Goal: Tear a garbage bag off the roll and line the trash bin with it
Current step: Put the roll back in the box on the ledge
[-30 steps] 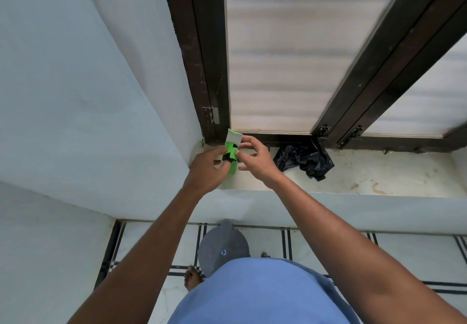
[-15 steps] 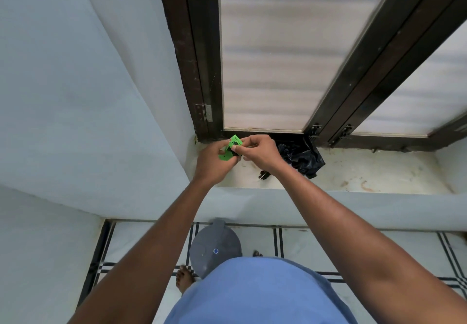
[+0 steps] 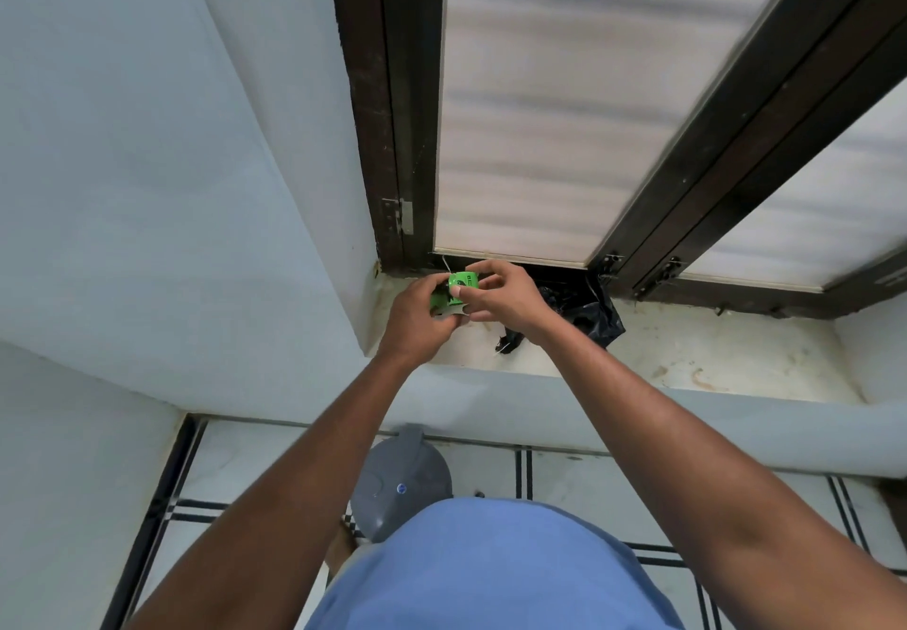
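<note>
Hands, two, left (image 3: 417,317) and right (image 3: 505,293), both pinching one green bag roll (image 3: 459,285); one black bag (image 3: 596,317) beside, one grey bin (image 3: 400,484) below.

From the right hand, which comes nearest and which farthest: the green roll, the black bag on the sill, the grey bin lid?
Measured from the right hand in the head view:
1. Green roll: held in its fingers, against the left hand.
2. Black bag: on the sill, just to its right.
3. Grey bin lid: down on the floor, farthest.
</note>
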A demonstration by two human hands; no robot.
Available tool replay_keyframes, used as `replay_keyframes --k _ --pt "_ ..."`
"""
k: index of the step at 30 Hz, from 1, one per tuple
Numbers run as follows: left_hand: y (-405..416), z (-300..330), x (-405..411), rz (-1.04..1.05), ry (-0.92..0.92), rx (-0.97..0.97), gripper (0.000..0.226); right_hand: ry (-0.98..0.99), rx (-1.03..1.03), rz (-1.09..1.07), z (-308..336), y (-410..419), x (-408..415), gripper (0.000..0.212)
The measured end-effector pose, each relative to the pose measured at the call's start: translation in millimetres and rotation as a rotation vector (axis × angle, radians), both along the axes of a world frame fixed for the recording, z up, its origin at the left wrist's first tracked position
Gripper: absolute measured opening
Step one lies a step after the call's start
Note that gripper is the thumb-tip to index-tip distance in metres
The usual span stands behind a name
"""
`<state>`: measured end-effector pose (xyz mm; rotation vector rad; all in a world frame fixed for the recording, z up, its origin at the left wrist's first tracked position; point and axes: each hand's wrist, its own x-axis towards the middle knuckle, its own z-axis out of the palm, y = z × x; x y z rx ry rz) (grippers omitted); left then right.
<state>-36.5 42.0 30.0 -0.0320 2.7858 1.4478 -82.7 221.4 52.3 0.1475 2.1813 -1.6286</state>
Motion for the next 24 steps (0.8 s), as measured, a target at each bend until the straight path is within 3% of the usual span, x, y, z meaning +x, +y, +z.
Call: replay_keyframes --k 5,10,13,20,24 --pt "-9 -4 -5 -0.021 0.035 -0.049 0.054 -0.019 0.016 0.007 -1 -2 -4 0.058" --pt "-14 0 -7 -0.006 -0.038 -0.013 0.067 -0.019 0.075 0.024 7 -8 -9 0.062" --pt "-17 1 -7 -0.018 -0.039 -0.024 0.068 0.029 0.171 0.058 11 -12 -14 0.048" --pt "-9 2 -3 -0.003 0.016 -0.086 0.046 0.183 0.431 0.116 14 -22 -12 0.024" --pt "-10 0 -1 0.031 0.019 -0.089 0.044 0.144 0.373 0.071 12 -25 -16 0.021"
